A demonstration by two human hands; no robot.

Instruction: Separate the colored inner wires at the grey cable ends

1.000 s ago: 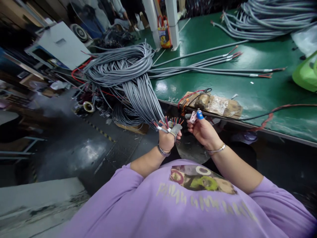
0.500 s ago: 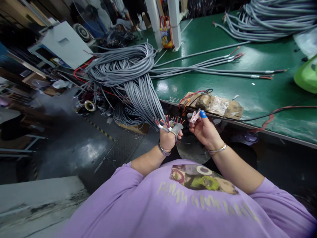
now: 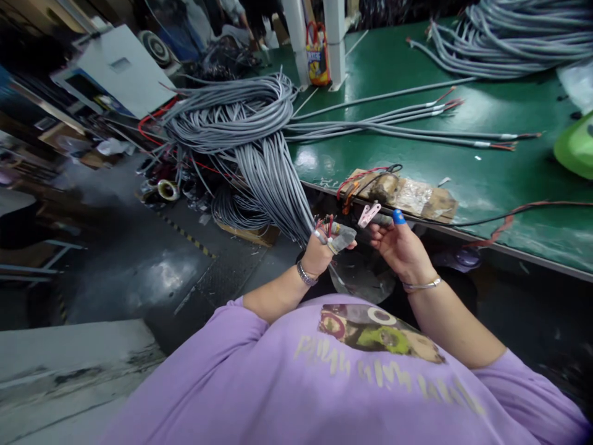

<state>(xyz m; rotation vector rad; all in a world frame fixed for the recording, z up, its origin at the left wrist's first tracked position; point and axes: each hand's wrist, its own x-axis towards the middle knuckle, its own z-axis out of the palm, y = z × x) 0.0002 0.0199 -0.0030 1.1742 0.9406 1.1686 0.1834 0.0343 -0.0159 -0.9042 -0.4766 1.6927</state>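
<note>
My left hand (image 3: 319, 252) is closed around a bundle of grey cables (image 3: 290, 185) near their ends. Short coloured wires (image 3: 330, 227) stick up out of the fist. A grey covering wraps its thumb. My right hand (image 3: 401, 247) is at the bench edge, palm partly up. Blue tape covers its thumb tip, and its index finger looks wrapped in grey. Thumb and index tip stand apart, while the other fingers curl loosely; I see nothing held. Just left of the index tip is a pink clip (image 3: 369, 214), apart from the thumb; its fixing is hidden.
Along the green bench (image 3: 500, 179) edge lies a taped wooden board (image 3: 417, 196) with red and black wires. Grey cable coils (image 3: 231, 114) hang over the bench's left end; another coil (image 3: 514, 46) lies at far right. A white machine (image 3: 123, 71) stands left.
My right hand has drawn back to the right from the pink clip, which stays beside the board. The left hand has shifted slightly right and turned, with the cable ends still in it.
</note>
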